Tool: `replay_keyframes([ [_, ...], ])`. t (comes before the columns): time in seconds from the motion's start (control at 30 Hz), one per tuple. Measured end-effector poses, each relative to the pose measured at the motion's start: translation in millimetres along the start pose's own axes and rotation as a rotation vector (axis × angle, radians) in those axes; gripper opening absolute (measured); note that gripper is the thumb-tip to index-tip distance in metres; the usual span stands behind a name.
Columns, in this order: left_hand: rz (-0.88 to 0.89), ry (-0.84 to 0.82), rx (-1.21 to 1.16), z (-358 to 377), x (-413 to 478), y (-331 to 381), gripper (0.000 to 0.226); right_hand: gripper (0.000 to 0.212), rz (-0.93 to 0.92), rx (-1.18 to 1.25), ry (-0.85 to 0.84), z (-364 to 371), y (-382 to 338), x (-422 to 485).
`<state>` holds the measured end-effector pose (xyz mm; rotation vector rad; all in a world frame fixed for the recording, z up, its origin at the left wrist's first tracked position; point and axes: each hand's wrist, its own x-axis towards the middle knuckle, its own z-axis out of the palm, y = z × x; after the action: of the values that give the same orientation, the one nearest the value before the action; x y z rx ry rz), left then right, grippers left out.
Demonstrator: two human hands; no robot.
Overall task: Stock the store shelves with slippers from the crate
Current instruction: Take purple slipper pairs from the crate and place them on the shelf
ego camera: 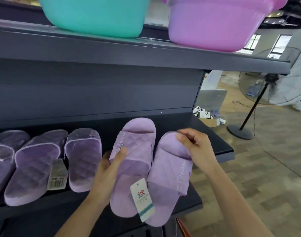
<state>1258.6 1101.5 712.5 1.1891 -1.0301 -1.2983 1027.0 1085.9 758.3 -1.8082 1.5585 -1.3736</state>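
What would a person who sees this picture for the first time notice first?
In the centre, the left hand grips a lilac rubber slipper, and the right hand pinches the toe of the matching lilac slipper, over the dark lower shelf. Above, a teal plastic basin and a pink plastic basin sit on the upper shelf.

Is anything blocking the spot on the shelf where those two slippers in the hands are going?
No, nothing visible. The left hand grips one slipper, the right hand pinches the other slipper, both over a bare stretch of shelf. The nearest shelved slipper lies to the left, apart.
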Motion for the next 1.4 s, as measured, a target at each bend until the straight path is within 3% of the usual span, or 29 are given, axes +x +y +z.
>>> replay_keyframes([
  [0.2, -0.043, 0.113, -0.025, 1.0, 37.2, 7.4, 0.096, 0.012, 0.039, 0.054, -0.054, 27.5, 20.7, 66.5],
  [0.43, -0.033, 0.316, -0.009, 11.8, 68.2, 7.6, 0.028, 0.014, 0.086, 0.010, -0.193, 73.5, 48.0, 121.4],
  [0.63, 0.084, 0.361, 0.172, 23.2, 73.7, 1.3, 0.055, 0.009, 0.180, 0.022, -0.268, 110.8, 73.5, 140.9],
  [0.77, 0.222, 0.322, 0.434, 21.6, 73.0, -1.2, 0.054, 0.011, 0.171, -0.010, -0.284, 121.2, 78.0, 147.4],
  [1.03, 0.463, 0.233, 0.693, 10.7, 64.5, -6.9, 0.049, 0.013, 0.044, -0.091, -0.254, 112.2, 69.6, 135.9],
  [1.4, 0.578, 0.063, 0.979, -28.4, 37.8, -5.5, 0.060, 0.041, -0.181, -0.409, -0.287, 61.3, 46.7, 68.0],
])
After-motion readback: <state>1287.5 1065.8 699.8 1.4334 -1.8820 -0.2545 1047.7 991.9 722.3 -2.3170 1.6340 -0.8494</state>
